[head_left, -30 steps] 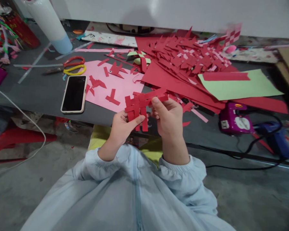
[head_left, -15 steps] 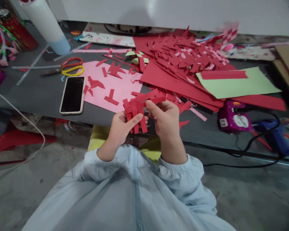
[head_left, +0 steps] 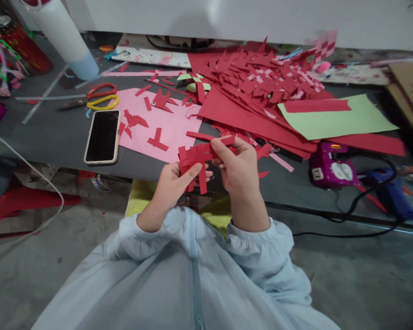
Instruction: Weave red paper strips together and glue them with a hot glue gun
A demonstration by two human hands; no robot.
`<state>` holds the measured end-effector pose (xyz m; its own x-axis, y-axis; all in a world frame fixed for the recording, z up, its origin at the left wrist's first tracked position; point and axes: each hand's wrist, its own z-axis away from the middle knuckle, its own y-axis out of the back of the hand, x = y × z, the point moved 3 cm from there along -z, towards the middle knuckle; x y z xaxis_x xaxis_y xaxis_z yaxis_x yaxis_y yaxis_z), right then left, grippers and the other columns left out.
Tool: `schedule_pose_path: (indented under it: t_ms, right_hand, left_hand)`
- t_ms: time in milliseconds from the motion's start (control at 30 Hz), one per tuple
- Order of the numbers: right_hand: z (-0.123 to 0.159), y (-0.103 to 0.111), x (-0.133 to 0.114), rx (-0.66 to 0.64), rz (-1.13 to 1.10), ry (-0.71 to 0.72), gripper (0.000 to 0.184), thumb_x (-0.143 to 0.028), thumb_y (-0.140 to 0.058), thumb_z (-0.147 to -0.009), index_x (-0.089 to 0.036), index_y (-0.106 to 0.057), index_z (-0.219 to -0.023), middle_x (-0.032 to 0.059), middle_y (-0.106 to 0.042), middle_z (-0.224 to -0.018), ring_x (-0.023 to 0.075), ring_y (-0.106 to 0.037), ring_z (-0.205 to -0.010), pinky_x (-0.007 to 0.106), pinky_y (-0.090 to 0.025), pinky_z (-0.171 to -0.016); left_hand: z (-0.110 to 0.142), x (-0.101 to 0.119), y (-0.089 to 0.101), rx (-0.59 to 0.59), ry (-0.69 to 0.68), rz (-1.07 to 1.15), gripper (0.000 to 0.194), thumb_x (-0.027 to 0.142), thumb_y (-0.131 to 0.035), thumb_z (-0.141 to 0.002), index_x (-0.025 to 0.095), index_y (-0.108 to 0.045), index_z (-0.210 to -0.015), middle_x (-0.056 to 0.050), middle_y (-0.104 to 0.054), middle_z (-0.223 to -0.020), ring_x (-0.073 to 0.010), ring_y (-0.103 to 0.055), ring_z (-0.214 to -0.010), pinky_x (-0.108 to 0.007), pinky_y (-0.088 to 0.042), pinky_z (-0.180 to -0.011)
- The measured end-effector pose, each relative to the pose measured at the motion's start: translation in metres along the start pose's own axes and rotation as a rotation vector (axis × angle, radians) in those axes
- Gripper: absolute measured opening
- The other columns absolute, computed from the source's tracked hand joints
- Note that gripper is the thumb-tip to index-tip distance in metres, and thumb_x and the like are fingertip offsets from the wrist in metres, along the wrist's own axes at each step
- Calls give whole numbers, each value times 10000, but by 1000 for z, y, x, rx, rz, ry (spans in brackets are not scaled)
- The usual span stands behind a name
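Observation:
Red paper strips woven across each other form a small piece [head_left: 191,156] held above the table's front edge. My left hand [head_left: 173,181] is closed on its lower left side, thumb lying across the front. My right hand [head_left: 239,162] pinches the strips' ends at the upper right between thumb and fingers. Some loose strip ends hang down past my left thumb. Behind my hands, a pink paper sheet [head_left: 178,123] carries red cut pieces, among them a red paper fish [head_left: 162,100] with an eye.
A phone [head_left: 103,137] and scissors [head_left: 101,97] lie at left, near a white bottle [head_left: 68,41]. Red paper pieces [head_left: 254,78] are heaped at the back. At right are a green sheet [head_left: 367,119], a purple box [head_left: 332,167] and a blue glue gun [head_left: 392,192] with black cables.
My right hand has shifted slightly, and the strips it pinches now lie flatter and closer together across the woven piece. My left hand keeps its hold. The view has moved slightly.

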<state>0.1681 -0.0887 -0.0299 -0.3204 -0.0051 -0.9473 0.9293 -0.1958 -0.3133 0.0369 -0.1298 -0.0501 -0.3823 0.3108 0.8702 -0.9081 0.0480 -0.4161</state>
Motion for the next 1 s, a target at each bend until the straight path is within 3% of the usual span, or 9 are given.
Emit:
schedule_pose_path:
  t_ms: [167, 367, 467, 633, 767, 867, 1000]
  right_hand:
    - [6, -5, 1, 42, -21, 24, 389, -482, -869, -569, -191, -619, -631, -84, -516, -513, 27, -393, -417, 178, -321, -379]
    - [13, -15, 1, 43, -86, -50, 420, -522, -854, -584, -222, -570, -663, -125, -403, -412, 40, -305, -303, 201, -270, -272]
    - [13, -16, -1, 61, -84, -25, 411, -517, -851, -588, -220, -577, -664, -110, -464, -440, 41, -336, -312, 197, -273, -273]
    - [7, -8, -1, 80, -67, -3, 412, -553, -831, -593, -204, -627, -674, -52, -604, -570, 61, -501, -432, 197, -393, -384]
    - [6, -3, 2, 0, -20, -48, 466, -635, -800, -574, -208, -629, -647, -53, -575, -529, 57, -467, -416, 202, -395, -395]
    - [11, -4, 5, -71, 4, -109, 431, -570, -857, -512, -205, -652, -615, -62, -550, -475, 66, -450, -391, 225, -424, -390]
    - [16, -6, 3, -33, -10, -110, 332, -440, -889, -497, -197, -673, -562, -44, -617, -506, 73, -488, -398, 222, -422, -372]
  left_hand:
    - [-1, 0, -4, -5, -17, 73, 518, 580, -779, -706, 113, -752, -931, -121, -785, -846, -215, -756, -717, -306, -629, -658]
    - [-3, -6, -6, 4, 2, 130, 552, 600, -789, -680, 121, -749, -953, -109, -785, -849, -236, -759, -736, -338, -635, -680]
    - [-3, -7, -6, -7, 8, 151, 549, 591, -791, -683, 129, -746, -977, -104, -786, -858, -239, -760, -745, -343, -635, -689]
    - [-1, -2, -7, 5, 6, 134, 544, 583, -805, -668, 124, -747, -954, -111, -786, -858, -227, -757, -738, -330, -631, -682]
    - [-1, 3, -8, 30, -36, 150, 479, 556, -820, -661, 128, -753, -866, -91, -781, -796, -209, -748, -696, -322, -627, -674]
    - [-1, 4, -7, 61, -86, 165, 439, 522, -844, -642, 143, -755, -844, -67, -779, -785, -201, -745, -688, -320, -625, -688]
    - [-2, 1, -6, 37, -97, 147, 398, 499, -824, -688, 150, -761, -869, -68, -780, -810, -197, -746, -702, -318, -622, -696]
